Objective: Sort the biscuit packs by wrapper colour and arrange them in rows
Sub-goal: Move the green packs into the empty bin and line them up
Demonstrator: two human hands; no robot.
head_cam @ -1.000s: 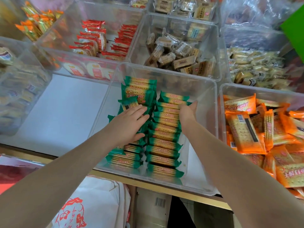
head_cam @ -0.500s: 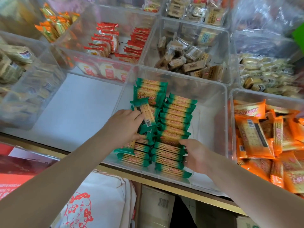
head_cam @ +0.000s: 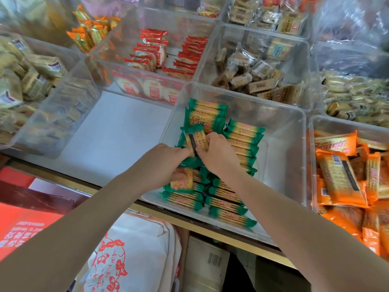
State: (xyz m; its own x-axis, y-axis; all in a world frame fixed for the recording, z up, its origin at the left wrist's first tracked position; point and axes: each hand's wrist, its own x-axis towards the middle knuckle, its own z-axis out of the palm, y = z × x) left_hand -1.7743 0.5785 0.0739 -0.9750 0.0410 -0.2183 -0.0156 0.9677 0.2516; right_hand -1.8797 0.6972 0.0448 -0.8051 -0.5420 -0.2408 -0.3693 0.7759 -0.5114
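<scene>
In the clear bin point(head_cam: 282, 131), two rows of green packs point(head_cam: 242, 140) are mostly arranged. My left hand point(head_cam: 166, 163) and right hand point(head_cam: 216, 152) both pinch one loose green pack point(head_cam: 194, 139) above the left row, not yet placed.

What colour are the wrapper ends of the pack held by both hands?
Green, on the held pack; head view.

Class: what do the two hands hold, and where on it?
Both hands, left and right, pinch one green biscuit pack at its near end.

A snack shop: clear bins point(head_cam: 248, 95) of wrapped biscuit packs point(head_cam: 244, 135) crowd a counter point(head_cam: 117, 131).
</scene>
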